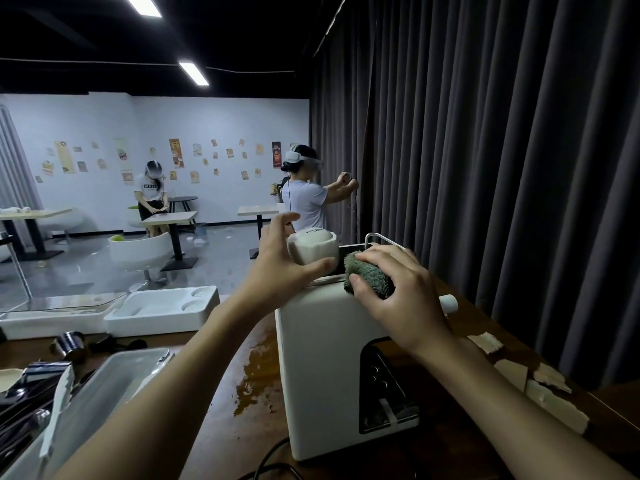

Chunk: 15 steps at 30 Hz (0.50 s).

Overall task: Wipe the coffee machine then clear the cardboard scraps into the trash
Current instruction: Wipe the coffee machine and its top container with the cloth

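Standing on the wet counter, the white coffee machine has the right hand pressing a bunched green cloth onto its top, grip closed around it. The left hand clasps a white cup, contents unseen. Cardboard scraps lie right of the machine; a clear bin sits left.

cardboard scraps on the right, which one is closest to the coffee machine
The small torn scrap farthest up the counter, just behind the right hand's wrist; the others lie nearer the counter's right edge.

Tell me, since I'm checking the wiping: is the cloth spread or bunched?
Bunched: the cloth is balled under the right hand on the machine.
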Tool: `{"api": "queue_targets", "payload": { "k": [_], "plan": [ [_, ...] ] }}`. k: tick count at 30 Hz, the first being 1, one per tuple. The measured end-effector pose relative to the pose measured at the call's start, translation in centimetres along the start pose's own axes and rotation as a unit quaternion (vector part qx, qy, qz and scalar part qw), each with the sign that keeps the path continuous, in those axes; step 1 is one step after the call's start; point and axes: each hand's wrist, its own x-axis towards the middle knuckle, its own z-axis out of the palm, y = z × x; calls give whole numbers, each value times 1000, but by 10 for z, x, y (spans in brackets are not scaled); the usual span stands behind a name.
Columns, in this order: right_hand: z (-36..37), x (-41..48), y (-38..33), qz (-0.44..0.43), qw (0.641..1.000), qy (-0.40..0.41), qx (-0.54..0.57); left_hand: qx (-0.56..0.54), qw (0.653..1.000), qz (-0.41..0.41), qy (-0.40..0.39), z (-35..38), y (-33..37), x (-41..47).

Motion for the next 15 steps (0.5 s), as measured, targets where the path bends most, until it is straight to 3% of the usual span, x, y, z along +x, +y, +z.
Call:
{"api": "queue_targets", "payload": {
  "k": [3, 7, 15],
  "plan": [
    [0, 0, -1, 4, 1000, -1, -1, -22, 1000, -2, -8, 0, 2, -3],
    [0, 0, -2, 5, 1000, -1, -8, 16, 998, 27, 51, 1, 3, -6],
    [0, -1, -1, 6, 1000, -3, -13, -20, 1000, 4, 22, 1, 3, -6]
  ]
}}
